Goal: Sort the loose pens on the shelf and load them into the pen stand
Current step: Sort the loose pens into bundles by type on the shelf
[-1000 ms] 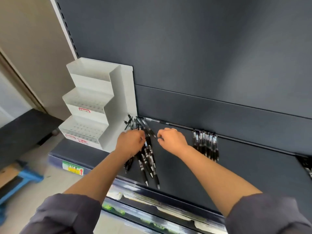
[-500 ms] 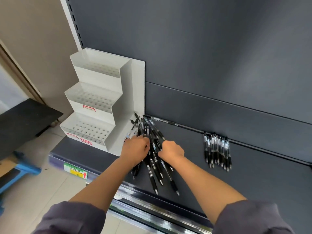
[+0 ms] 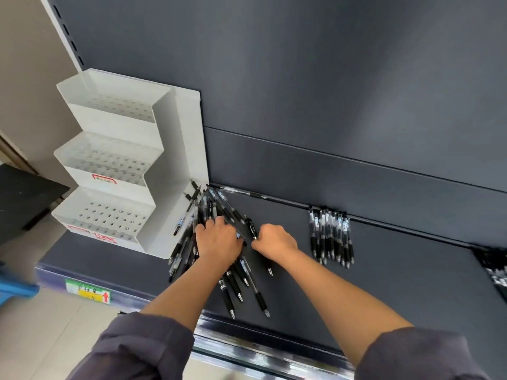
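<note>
A heap of loose black pens [image 3: 236,286] lies on the dark shelf [image 3: 397,283], right beside the white three-tier pen stand [image 3: 109,171]. The holes in the stand's tiers hold no pens. My left hand [image 3: 218,242] lies on top of the heap with its fingers curled round several pens. Just to its right, my right hand [image 3: 275,241] pinches a single black pen [image 3: 251,227], whose tip shows below the wrist. A neat row of black pens [image 3: 330,237] lies apart, farther right.
One pen [image 3: 247,193] lies along the shelf's back edge. More pens [image 3: 493,267] sit at the far right edge of the view. A yellow and green price tag [image 3: 87,292] is on the shelf's front lip. The floor and a blue object [image 3: 13,286] are below left.
Both hands have slid from the back of the heap toward its middle. My right hand, which hovered beside the heap, now pinches one pen. The view has moved closer.
</note>
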Action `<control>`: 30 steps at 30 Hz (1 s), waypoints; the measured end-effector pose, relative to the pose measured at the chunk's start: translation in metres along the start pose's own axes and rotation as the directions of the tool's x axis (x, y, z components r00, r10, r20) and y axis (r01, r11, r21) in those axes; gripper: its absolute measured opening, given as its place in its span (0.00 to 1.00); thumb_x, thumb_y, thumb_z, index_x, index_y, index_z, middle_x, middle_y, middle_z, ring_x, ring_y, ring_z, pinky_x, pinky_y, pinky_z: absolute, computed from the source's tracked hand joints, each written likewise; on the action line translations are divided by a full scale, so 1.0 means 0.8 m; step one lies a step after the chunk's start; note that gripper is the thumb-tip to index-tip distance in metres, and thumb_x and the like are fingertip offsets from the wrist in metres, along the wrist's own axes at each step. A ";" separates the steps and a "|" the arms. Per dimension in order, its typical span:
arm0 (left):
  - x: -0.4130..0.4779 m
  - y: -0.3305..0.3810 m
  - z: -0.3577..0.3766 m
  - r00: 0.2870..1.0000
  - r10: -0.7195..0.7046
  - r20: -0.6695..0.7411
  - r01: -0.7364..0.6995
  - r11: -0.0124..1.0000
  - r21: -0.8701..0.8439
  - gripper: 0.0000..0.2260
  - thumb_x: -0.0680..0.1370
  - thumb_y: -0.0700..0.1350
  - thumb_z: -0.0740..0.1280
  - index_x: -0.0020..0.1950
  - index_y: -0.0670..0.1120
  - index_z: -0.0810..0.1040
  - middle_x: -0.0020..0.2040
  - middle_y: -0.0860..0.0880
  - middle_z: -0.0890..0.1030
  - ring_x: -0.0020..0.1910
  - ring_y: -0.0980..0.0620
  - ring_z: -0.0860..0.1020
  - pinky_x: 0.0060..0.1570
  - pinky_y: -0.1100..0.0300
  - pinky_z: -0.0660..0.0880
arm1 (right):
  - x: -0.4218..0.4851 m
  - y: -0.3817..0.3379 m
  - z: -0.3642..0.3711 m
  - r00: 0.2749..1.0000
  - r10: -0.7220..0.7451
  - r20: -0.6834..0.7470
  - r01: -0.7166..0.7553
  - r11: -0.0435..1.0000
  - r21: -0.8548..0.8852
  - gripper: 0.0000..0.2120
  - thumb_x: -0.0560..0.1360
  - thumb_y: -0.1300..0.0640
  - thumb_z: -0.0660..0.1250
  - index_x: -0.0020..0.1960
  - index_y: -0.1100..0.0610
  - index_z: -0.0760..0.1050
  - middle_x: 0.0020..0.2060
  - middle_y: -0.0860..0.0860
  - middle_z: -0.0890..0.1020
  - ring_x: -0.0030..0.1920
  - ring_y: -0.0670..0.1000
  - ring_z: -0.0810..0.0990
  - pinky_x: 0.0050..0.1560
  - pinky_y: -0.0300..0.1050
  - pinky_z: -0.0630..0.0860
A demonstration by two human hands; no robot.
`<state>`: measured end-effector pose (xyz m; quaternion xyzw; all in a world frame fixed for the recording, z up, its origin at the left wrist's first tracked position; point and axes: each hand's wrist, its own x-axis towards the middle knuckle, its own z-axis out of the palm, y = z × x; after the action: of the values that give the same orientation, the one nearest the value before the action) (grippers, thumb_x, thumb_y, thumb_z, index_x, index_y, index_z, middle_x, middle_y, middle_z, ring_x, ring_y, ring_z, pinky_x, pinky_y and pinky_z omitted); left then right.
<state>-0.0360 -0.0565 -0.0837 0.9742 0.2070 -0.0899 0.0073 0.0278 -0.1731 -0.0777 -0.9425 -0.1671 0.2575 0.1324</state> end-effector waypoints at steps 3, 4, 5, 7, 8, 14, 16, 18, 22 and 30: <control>0.008 0.006 0.003 0.998 -0.056 0.002 0.056 0.998 -0.036 0.22 0.77 0.61 0.55 0.55 0.47 0.79 0.60 0.47 0.75 0.60 0.45 0.72 0.57 0.49 0.65 | -0.002 0.006 -0.002 1.000 -0.017 -0.002 0.017 1.000 0.022 0.11 0.71 0.54 0.63 0.33 0.54 0.64 0.32 0.51 0.71 0.38 0.56 0.73 0.29 0.40 0.63; 0.012 0.007 0.003 0.998 -0.068 0.002 0.068 0.997 -0.043 0.23 0.77 0.62 0.54 0.55 0.47 0.79 0.59 0.47 0.76 0.60 0.45 0.72 0.56 0.49 0.65 | -0.003 0.008 -0.004 1.000 -0.021 -0.005 0.021 0.999 0.026 0.08 0.71 0.53 0.63 0.36 0.55 0.68 0.35 0.52 0.74 0.40 0.57 0.75 0.32 0.41 0.66; 0.015 0.008 0.003 0.997 -0.073 -0.002 0.073 0.996 -0.042 0.23 0.77 0.63 0.54 0.55 0.47 0.79 0.59 0.47 0.77 0.60 0.45 0.73 0.56 0.49 0.65 | -0.004 0.010 -0.006 1.000 -0.025 -0.011 0.025 0.999 0.031 0.06 0.72 0.53 0.63 0.40 0.55 0.71 0.39 0.52 0.76 0.42 0.56 0.76 0.35 0.42 0.69; 0.019 0.008 0.002 0.998 -0.060 -0.033 0.058 0.997 -0.042 0.21 0.76 0.61 0.58 0.57 0.47 0.77 0.57 0.47 0.78 0.59 0.45 0.74 0.56 0.49 0.66 | -0.005 0.015 -0.008 0.999 -0.036 -0.028 0.037 0.998 0.048 0.06 0.72 0.53 0.63 0.44 0.55 0.72 0.44 0.53 0.79 0.45 0.56 0.78 0.39 0.43 0.71; 0.020 0.009 0.003 0.998 -0.040 -0.056 0.037 0.998 -0.048 0.19 0.77 0.59 0.59 0.59 0.47 0.74 0.57 0.47 0.78 0.59 0.44 0.75 0.56 0.50 0.66 | -0.005 0.018 -0.008 0.999 -0.043 -0.032 0.045 0.997 0.056 0.05 0.72 0.53 0.63 0.44 0.54 0.72 0.46 0.53 0.79 0.46 0.56 0.78 0.39 0.44 0.71; 0.016 0.003 0.010 0.985 0.159 -0.069 -0.160 0.987 -0.001 0.19 0.76 0.39 0.59 0.66 0.50 0.68 0.60 0.47 0.76 0.62 0.44 0.72 0.61 0.49 0.65 | -0.002 0.027 -0.010 0.998 -0.051 -0.048 0.055 0.995 0.081 0.04 0.72 0.53 0.64 0.43 0.53 0.70 0.45 0.52 0.80 0.46 0.55 0.79 0.39 0.44 0.72; 0.015 0.000 0.012 0.977 0.201 -0.076 -0.198 0.979 0.041 0.23 0.75 0.38 0.61 0.69 0.51 0.67 0.61 0.47 0.75 0.62 0.44 0.71 0.61 0.50 0.65 | -0.002 0.029 -0.009 0.997 -0.052 -0.056 0.057 0.994 0.093 0.04 0.72 0.53 0.64 0.43 0.53 0.71 0.45 0.51 0.79 0.45 0.55 0.78 0.39 0.43 0.72; 0.014 -0.002 0.013 0.965 0.241 -0.098 -0.232 0.968 0.094 0.24 0.74 0.37 0.63 0.69 0.52 0.66 0.60 0.47 0.74 0.61 0.45 0.71 0.59 0.52 0.65 | -0.004 0.031 -0.008 0.997 -0.051 -0.059 0.057 0.993 0.100 0.03 0.72 0.53 0.64 0.43 0.52 0.71 0.43 0.51 0.79 0.45 0.54 0.78 0.38 0.43 0.71; 0.011 0.001 0.012 0.930 0.340 -0.136 -0.316 0.933 0.172 0.21 0.73 0.35 0.63 0.63 0.51 0.69 0.58 0.48 0.71 0.58 0.45 0.70 0.56 0.52 0.64 | -0.010 0.038 -0.003 0.997 -0.053 -0.059 0.059 0.992 0.112 0.04 0.72 0.54 0.64 0.41 0.52 0.70 0.44 0.51 0.79 0.45 0.55 0.79 0.39 0.44 0.72; -0.005 0.013 0.016 0.887 0.436 -0.150 -0.409 0.894 0.181 0.16 0.75 0.36 0.59 0.61 0.49 0.69 0.56 0.50 0.74 0.61 0.46 0.68 0.58 0.51 0.61 | -0.028 0.050 -0.011 0.993 -0.045 -0.110 0.059 0.991 0.124 0.04 0.72 0.54 0.64 0.42 0.52 0.70 0.45 0.53 0.80 0.46 0.55 0.79 0.44 0.45 0.74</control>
<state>-0.0372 -0.0685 -0.0962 0.9978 -0.0178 -0.0093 -0.0629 0.0241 -0.2199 -0.0735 -0.9399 -0.1677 0.2131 0.2075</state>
